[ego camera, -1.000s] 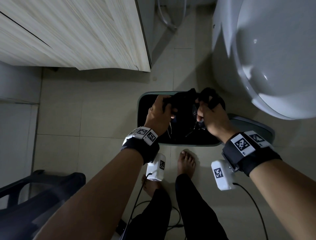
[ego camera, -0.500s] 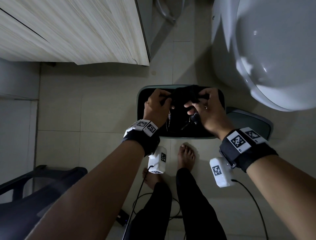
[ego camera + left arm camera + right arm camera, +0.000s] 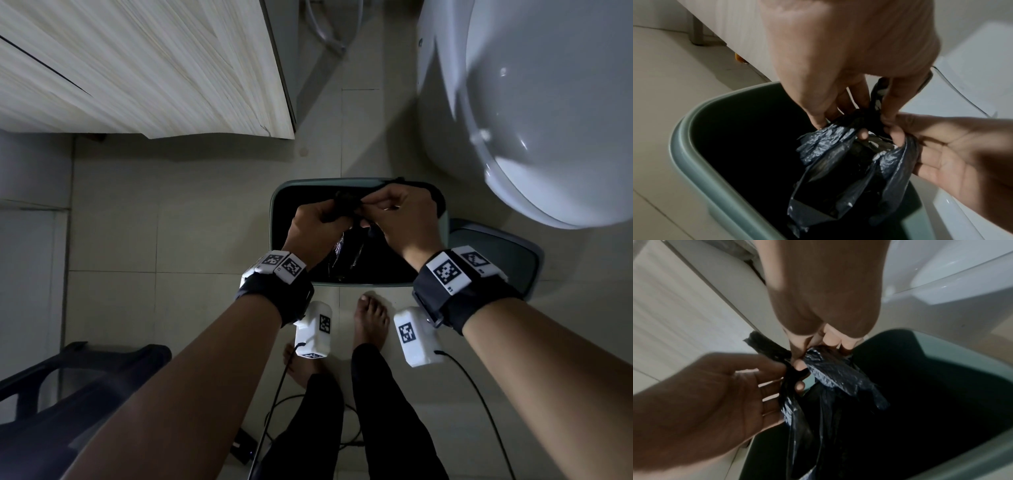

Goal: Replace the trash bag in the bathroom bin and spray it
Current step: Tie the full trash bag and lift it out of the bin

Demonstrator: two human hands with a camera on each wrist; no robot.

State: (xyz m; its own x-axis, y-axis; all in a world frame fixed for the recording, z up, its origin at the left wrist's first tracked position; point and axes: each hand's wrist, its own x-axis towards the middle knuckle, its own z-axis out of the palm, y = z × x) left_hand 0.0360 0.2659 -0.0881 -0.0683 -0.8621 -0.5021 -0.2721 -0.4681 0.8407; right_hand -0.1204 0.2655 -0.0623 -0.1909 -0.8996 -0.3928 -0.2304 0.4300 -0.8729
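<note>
Black plastic filled our fingers: the trash bag (image 3: pixel 840 164) hung from its gathered neck down into the open bin (image 3: pixel 274 219), which stood on the tiled floor (image 3: pixel 171 222) at twelve o'clock from our bare feet (image 3: pixel 371 315). Our left hand (image 3: pixel 313 226) pinched the bunched top from the nine o'clock side, thumb and fingertips pressed together on the film, while our right hand (image 3: pixel 399 219) pinched the same knot from three o'clock, with a loose strip of bag sticking up past its knuckles.

Compared with a second earlier, we had brought both hands closer together, from a spread hold on two separate flaps to one tight cluster over the far half of the bin, and the flaps no longer stood up between them.

Around us, the wood-grain cabinet (image 3: pixel 137 68) sat at ten o'clock, the white toilet (image 3: pixel 548 113) at two o'clock, hard beside the bin, and the bin's lid (image 3: pixel 496 253) lay at three o'clock of it, partly under our right wrist. A dark plastic stool (image 3: pixel 78 373) waited at eight o'clock. Cables (image 3: pixel 479 404) trailed from our wristbands toward the floor. Our hands hid the knot from above.
</note>
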